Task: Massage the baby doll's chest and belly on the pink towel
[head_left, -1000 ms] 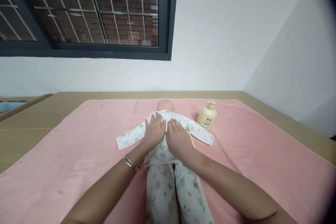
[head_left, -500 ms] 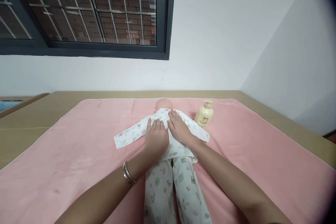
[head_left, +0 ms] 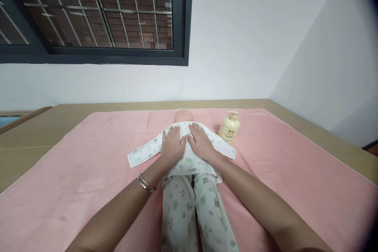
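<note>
The doll (head_left: 189, 165) is being pressed on by both hands, which are lying flat and open on its chest, with nothing being gripped. The left hand (head_left: 173, 145) is being laid on the doll's top with the fingers stretched out toward the doll's head (head_left: 183, 115), and the right hand (head_left: 200, 143) is being laid just beside it, so that the two hands are nearly touching. Thin bangles (head_left: 145, 183) are being worn on the left wrist. The doll is being kept on its back in the middle of the pink towel (head_left: 73, 165), dressed in a white printed top and trousers, with its sleeves spread out to both sides and its legs pointing away from its head. A cream pump bottle (head_left: 229, 127) is being kept upright on the towel near the doll, beside the sleeve on the right hand's side. The towel is being held up by a tan table (head_left: 26, 141). A white wall (head_left: 236, 47) and a dark barred window (head_left: 88, 15) are being seen beyond the doll's head.
</note>
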